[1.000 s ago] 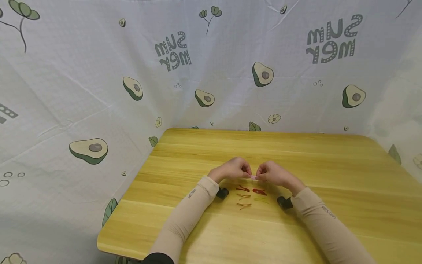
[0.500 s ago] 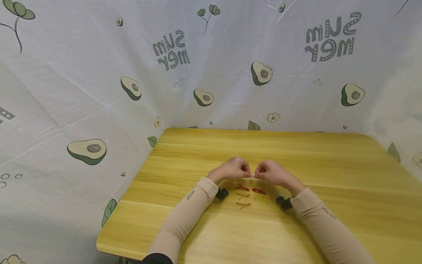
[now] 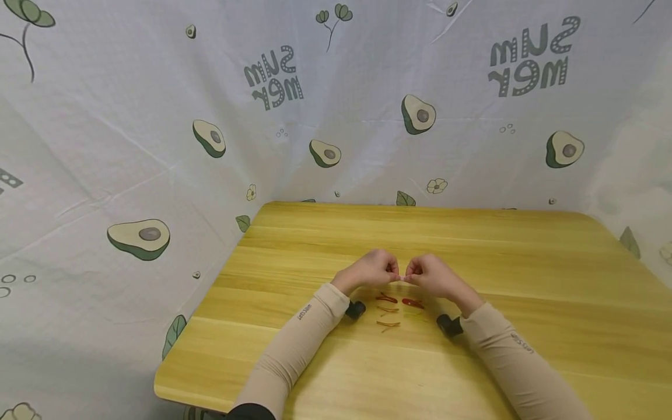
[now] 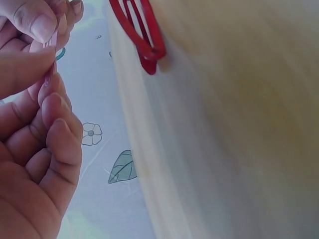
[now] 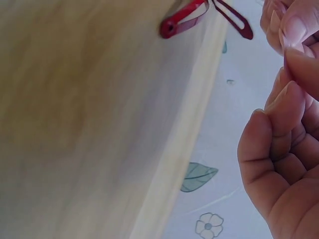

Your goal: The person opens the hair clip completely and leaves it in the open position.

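Over the table, my left hand (image 3: 371,268) and right hand (image 3: 431,274) meet fingertip to fingertip. Between them is a small pink hair clip (image 3: 402,278), one end pinched by each hand's thumb and finger. Fingers cover most of it; in the left wrist view a thin pink edge of the clip (image 4: 48,78) shows. Just below the hands on the tabletop lie a dark red snap clip (image 3: 387,298) with its arms spread and a bright red snap clip (image 3: 413,303). The left wrist view shows a red clip (image 4: 152,27) close up.
Nearer my body lie two orange clips, the upper orange clip (image 3: 388,310) and the lower orange clip (image 3: 388,324), beside a yellow clip (image 3: 416,317). The wooden table (image 3: 325,233) meets an avocado-print curtain (image 3: 367,146) at its far edge. Black wrist cameras hang under both forearms.
Both hands keep their pinch on the pink hair clip; their fingertips have come slightly closer together, so less of it shows. The clips on the table have not moved.
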The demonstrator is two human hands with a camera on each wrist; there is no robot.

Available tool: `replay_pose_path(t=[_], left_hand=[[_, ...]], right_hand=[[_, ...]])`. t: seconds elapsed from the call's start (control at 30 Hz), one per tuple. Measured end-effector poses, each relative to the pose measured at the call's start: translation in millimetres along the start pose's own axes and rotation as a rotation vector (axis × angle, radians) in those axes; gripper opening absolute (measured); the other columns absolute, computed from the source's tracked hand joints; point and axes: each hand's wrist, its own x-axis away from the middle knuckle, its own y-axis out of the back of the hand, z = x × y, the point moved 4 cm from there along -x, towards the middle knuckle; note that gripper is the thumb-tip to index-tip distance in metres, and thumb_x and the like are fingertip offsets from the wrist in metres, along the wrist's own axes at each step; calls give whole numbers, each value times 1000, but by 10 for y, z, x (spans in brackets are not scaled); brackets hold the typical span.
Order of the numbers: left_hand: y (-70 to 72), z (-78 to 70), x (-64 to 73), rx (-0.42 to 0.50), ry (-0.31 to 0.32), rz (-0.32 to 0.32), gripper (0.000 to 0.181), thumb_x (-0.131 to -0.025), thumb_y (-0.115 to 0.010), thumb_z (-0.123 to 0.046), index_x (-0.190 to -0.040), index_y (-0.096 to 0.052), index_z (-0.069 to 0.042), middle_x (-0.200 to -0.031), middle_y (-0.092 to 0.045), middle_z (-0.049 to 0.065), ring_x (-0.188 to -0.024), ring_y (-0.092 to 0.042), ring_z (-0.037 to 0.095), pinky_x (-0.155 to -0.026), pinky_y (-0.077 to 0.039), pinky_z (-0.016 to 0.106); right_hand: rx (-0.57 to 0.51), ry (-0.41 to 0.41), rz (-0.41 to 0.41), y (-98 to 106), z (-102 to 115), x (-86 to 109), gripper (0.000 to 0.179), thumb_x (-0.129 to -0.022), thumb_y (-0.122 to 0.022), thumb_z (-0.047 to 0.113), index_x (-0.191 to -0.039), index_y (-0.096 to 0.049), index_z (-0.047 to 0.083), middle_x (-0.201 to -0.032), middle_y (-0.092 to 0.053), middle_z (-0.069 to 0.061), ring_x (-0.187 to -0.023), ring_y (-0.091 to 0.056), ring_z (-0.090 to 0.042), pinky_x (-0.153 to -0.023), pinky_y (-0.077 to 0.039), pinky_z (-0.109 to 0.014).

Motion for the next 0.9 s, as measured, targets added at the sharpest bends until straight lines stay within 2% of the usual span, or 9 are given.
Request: replay_pose_path(t=[0.1,0.27,0.47,0.63,0.9], left_hand=[[-4,-17,-6,-39,0,-14,16,-85,-59,-23,-77,-63,-11,-66,-56,-4,-51,-45,6,-47,-39,17],[-24,-43,-2,-55,25,-37,15,-85,-59,-22,-72,-59,-15,-65,-54,-5,-52,-45,6,-49,-39,17],[-15,-92,11,-94,-7,-67,16,-85,-58,-21,-70,-58,-15,-63,-52,-5,-51,-43,5,-50,-37,16],[10,-94,18,-41,4,-49,14,-85,-58,-23,-76,-62,-13,-64,-53,-5,-51,-43,5,-50,-38,16],[39,-100,24,8,-17,-30,13,-84,-60,-23,-74,-61,-16,-65,-56,-6,-52,-46,5,-49,-40,17]], right_hand=[[11,6,-8,10,14,5,8,-82,-60,8,-75,-60,3,-69,-59,-10,-58,-45,-14,-54,-39,-28],[51,6,-39,7,21,9,10,-81,-61,8,-71,-60,6,-65,-57,-4,-57,-45,-14,-53,-38,-27],[57,0,-47,23,22,31,9,-81,-60,8,-73,-61,3,-67,-59,-7,-56,-45,-13,-53,-38,-27],[3,-11,-25,59,18,60,9,-82,-59,8,-77,-62,1,-70,-60,-11,-55,-44,-13,-50,-37,-26],[-48,-26,2,98,23,88,8,-82,-60,9,-78,-61,2,-72,-60,-13,-60,-48,-14,-52,-40,-27]])
